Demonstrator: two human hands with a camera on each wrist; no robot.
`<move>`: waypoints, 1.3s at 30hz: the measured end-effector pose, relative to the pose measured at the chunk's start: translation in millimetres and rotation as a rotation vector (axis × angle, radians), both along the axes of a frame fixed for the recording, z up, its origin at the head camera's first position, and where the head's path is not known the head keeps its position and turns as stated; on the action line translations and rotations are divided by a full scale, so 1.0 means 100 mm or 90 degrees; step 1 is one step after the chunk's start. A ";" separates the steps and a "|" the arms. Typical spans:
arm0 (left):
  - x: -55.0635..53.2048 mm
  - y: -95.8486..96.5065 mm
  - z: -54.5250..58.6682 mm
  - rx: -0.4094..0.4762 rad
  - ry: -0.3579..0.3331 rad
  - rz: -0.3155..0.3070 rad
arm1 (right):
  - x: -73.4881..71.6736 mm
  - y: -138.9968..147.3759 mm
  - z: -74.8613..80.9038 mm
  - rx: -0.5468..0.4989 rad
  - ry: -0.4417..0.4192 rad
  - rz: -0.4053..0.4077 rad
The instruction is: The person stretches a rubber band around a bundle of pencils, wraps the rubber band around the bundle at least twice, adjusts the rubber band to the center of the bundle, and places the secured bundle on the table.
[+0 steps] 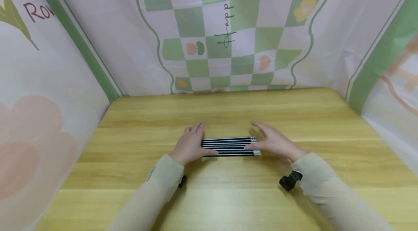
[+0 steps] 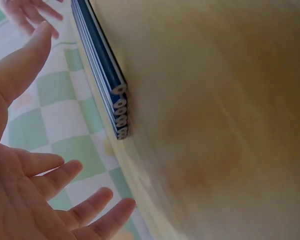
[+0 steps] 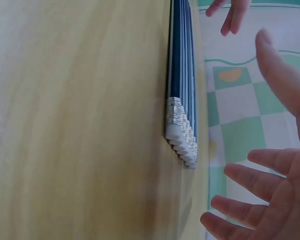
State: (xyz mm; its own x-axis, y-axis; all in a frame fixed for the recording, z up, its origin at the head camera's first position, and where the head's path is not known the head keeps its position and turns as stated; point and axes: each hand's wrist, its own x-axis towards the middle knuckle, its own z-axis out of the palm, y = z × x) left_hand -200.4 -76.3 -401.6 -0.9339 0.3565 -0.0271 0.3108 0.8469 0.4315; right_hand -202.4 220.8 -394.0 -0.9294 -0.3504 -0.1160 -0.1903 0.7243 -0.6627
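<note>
Lying flat: dark-blue, pale-striped wooden pencils (image 1: pixel 230 145) | likely light, stiff; grip ends | left hand (image 1: pixel 190 144), right hand (image 1: pixel 275 142): fingers (image 3: pixel 257 184) apart

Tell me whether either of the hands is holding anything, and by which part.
Nothing is held: the left hand and the right hand are open, with the row of pencils lying on the table between them.

On my feeds the pencils (image 1: pixel 228 147) look smooth and glossy, with matt bare wood at their flat ends (image 2: pixel 119 89), shiny crimped metal ferrules (image 3: pixel 174 109) and matt, rubbery erasers (image 3: pixel 176 132). I see a wood-grained counter (image 1: pixel 225 202) with a soft sheen, creased cloth-like hanging (image 1: pixel 243 17) and matt fabric sleeves (image 1: pixel 326 184).
</note>
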 end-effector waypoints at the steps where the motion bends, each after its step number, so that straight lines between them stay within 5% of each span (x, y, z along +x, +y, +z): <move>1: 0.00 0.01 0.00 0.002 -0.008 -0.002 | 0.00 0.00 -0.01 -0.004 -0.005 0.001; 10: -0.04 0.05 -0.04 0.016 -0.054 -0.032 | -0.02 -0.04 -0.07 0.002 0.001 0.024; 27: -0.08 0.08 -0.03 -0.033 -0.057 -0.083 | -0.07 -0.14 -0.16 0.073 0.071 0.052; 39: -0.10 0.08 -0.04 -0.014 -0.092 -0.091 | -0.08 -0.16 -0.13 0.081 0.052 0.074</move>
State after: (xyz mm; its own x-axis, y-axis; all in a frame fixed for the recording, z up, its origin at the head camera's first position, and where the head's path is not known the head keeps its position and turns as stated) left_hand -210.8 -68.5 -405.9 -0.8600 0.4826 -0.1657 0.3644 0.8082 0.4626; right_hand -210.7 204.8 -407.4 -0.8913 -0.4439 -0.0925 -0.3273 0.7709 -0.5464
